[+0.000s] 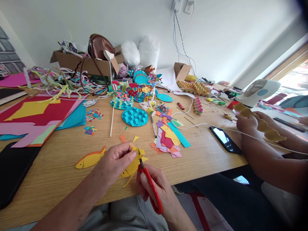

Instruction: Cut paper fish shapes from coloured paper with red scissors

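Observation:
My left hand (121, 155) pinches a yellow paper fish (131, 167) by its upper part, just over the front edge of the table. In my right hand (156, 183) is a pair of red-handled scissors (154, 192), its blades at the fish's tail end, partly hidden by the paper. Dark drawn lines mark the fish's head. Yellow offcuts stick out beside the blades, and one thin strip hangs below. Left of my hands lies another paper fish (90, 159), yellow with an orange layer along its back.
Paper scraps (168, 141) lie ahead to the right, near a marker (153, 126) and a blue wavy disc (134, 116). Coloured sheets (55, 112) cover the left. A phone (225, 139) and white cable are at right, where another person's hands (247, 123) hold a gold wavy strip (261, 123).

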{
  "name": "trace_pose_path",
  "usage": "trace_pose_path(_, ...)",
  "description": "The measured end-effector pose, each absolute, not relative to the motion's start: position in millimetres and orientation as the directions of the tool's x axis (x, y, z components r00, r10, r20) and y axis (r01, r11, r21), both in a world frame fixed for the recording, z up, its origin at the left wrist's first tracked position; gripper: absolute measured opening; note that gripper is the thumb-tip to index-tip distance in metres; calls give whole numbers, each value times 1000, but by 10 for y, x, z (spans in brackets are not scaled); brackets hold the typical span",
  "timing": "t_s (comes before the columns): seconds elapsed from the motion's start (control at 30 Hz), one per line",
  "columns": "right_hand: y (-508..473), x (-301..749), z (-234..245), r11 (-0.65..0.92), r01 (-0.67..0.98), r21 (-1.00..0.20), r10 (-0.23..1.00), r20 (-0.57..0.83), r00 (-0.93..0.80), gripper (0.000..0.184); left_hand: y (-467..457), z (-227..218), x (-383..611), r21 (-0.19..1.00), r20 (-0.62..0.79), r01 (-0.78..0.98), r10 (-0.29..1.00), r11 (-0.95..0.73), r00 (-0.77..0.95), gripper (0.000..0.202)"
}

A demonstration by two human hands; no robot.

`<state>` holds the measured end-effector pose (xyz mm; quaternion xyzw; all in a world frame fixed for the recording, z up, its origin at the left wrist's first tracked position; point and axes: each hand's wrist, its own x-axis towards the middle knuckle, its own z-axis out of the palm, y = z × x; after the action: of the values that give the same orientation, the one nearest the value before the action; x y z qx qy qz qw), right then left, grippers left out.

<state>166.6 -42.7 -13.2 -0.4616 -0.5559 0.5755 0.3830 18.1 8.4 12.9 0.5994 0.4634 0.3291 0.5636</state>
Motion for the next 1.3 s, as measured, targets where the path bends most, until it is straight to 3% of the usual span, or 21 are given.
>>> trace_pose_path(0.9,-433,1683,-217,-64,76,-995,965,-82,-249,43,99,145,193,986,-167,67,922,153,349,21)
trace_pose_path(1.13,-447,1715,-272,-67,173,-983,966,-107,-235,43,108,165,179,973,-227,58,894,222,386,22)
trace_pose_path(1.3,-436,1704,-229,-72,153,-986,965,-108,-241,43,130,140,187,976,-217,79,893,202,394,20)
